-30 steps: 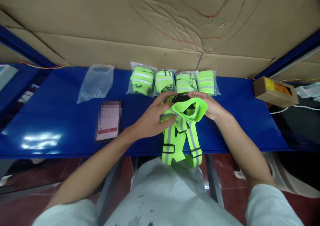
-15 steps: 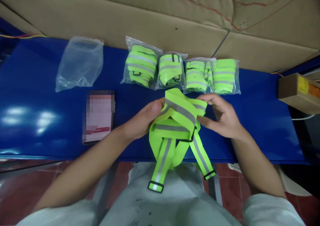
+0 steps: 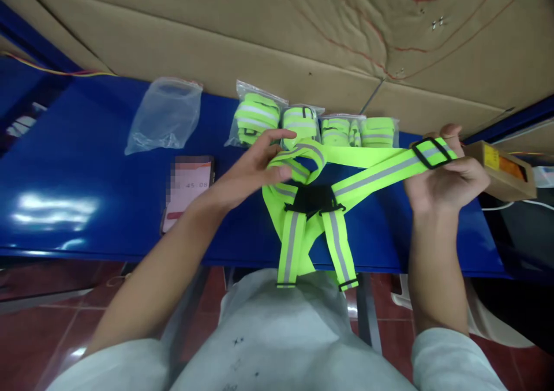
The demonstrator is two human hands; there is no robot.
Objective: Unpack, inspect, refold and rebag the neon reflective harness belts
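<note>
A neon-green reflective harness [image 3: 381, 175] with grey stripes and black buckles is stretched between my hands. My left hand [image 3: 251, 169] holds its looped, bunched part, thumb and index finger on either side of the loop. My right hand [image 3: 450, 177] grips a strap end by a black slide buckle [image 3: 433, 153], pulled out to the right. A black joining piece [image 3: 312, 200] shows in the middle. Two shorter straps with buckles hang from it over the table's front edge. Some of my left fingers are hidden behind the strap.
Several clear bags of rolled green straps [image 3: 258, 114] line the back of the blue table [image 3: 99, 177]. An empty clear zip bag [image 3: 167, 114] lies at back left. A phone [image 3: 190, 189] is beside my left forearm. A cardboard box [image 3: 497, 172] stands at right.
My right hand has moved right and drawn a buckled strap out of the bunched harness. My left hand has shifted slightly, still at the bunch. The view has tilted a little.
</note>
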